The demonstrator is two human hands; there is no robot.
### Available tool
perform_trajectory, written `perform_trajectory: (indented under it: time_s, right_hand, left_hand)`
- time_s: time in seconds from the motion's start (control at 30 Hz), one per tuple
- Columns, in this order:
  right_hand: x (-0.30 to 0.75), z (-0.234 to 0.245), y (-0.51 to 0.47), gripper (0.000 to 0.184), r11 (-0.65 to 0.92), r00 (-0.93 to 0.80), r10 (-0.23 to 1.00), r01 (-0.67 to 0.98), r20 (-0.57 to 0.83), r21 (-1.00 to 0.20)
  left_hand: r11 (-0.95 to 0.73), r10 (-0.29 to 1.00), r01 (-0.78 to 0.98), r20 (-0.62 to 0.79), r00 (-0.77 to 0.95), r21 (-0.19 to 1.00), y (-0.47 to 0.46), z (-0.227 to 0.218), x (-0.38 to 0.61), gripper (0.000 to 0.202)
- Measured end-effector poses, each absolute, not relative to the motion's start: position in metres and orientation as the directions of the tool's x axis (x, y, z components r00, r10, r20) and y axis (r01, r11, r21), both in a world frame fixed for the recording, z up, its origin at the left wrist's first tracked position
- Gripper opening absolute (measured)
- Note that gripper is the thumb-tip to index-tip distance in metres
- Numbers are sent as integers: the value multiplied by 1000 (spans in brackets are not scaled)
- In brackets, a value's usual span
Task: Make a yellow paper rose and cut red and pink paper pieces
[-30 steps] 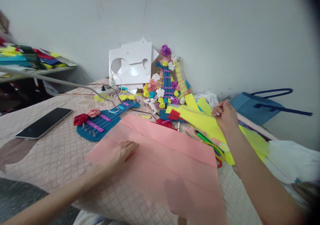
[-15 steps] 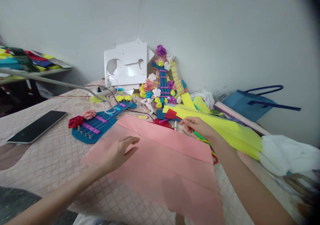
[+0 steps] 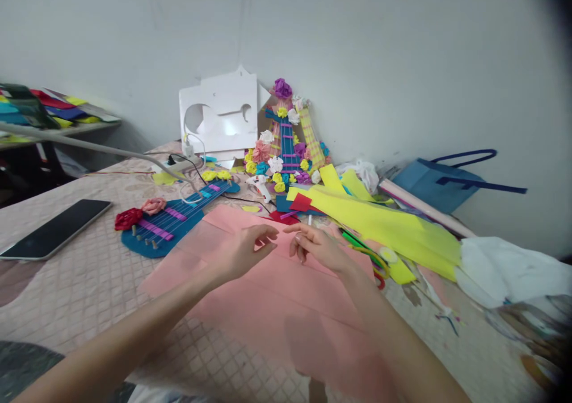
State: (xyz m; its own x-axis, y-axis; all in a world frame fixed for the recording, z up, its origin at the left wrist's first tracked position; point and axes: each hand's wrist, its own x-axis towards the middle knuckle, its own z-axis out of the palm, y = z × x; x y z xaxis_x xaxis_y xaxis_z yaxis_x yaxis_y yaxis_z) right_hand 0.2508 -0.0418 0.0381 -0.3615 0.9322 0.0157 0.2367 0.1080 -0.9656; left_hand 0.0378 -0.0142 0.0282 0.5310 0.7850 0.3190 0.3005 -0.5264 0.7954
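A large sheet of pink paper (image 3: 268, 307) with fold lines lies on the quilted cover in front of me. Over its upper part my left hand (image 3: 251, 247) hovers, thumb and fingers curved and apart, with nothing visible in it. Facing it, close to its fingertips, is my right hand (image 3: 315, 247), its index finger stretched out and the other fingers bent; I see nothing held there. Scissors with yellow and red handles (image 3: 379, 264) lie by the paper's right edge, partly behind my right wrist.
A blue paper guitar (image 3: 167, 227) with roses lies left, near a black tablet (image 3: 56, 230). Behind are a white glue gun (image 3: 259, 187), flower-covered paper guitars (image 3: 289, 146) and white cut-out board (image 3: 218, 114). Yellow paper (image 3: 384, 224) and a blue bag (image 3: 433, 185) lie right.
My right hand has moved left from the scissors to over the pink paper. My left hand has moved right and slightly up, so the two hands now nearly meet.
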Motion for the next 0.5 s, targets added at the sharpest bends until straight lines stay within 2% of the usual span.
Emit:
perform_trajectory:
  time_s: [0.1, 0.17, 0.23, 0.3, 0.37, 0.43, 0.5]
  right_hand:
    - [242, 34, -34, 22, 96, -365, 931, 227, 7, -969]
    - [233, 30, -25, 21, 105, -375, 927, 214, 18, -971]
    - [218, 25, -12, 20, 122, -400, 916, 200, 33, -972]
    - [196, 22, 5, 18, 136, -421, 906, 195, 43, -971]
    - [165, 21, 25, 15, 154, -416, 907, 194, 60, -969]
    - [127, 23, 45, 14, 182, -404, 910, 193, 92, -964]
    - [89, 27, 63, 21, 216, -392, 911, 194, 126, -957]
  left_hand:
    - [-525, 827, 492, 279, 488, 694, -7, 26, -6, 19]
    - [-455, 890, 714, 237, 390, 533, 6, 26, -48, 18]
    - [-300, 942, 893, 255, 220, 336, 27, 26, -89, 19]
    - [-190, 953, 939, 285, 105, 288, 49, 28, -122, 18]
    - [-144, 960, 952, 271, 68, 272, 71, 29, -143, 18]
    - [-107, 964, 962, 262, 39, 251, 89, 29, -152, 28]
    - [-103, 964, 969, 261, 42, 223, 103, 28, -153, 39]
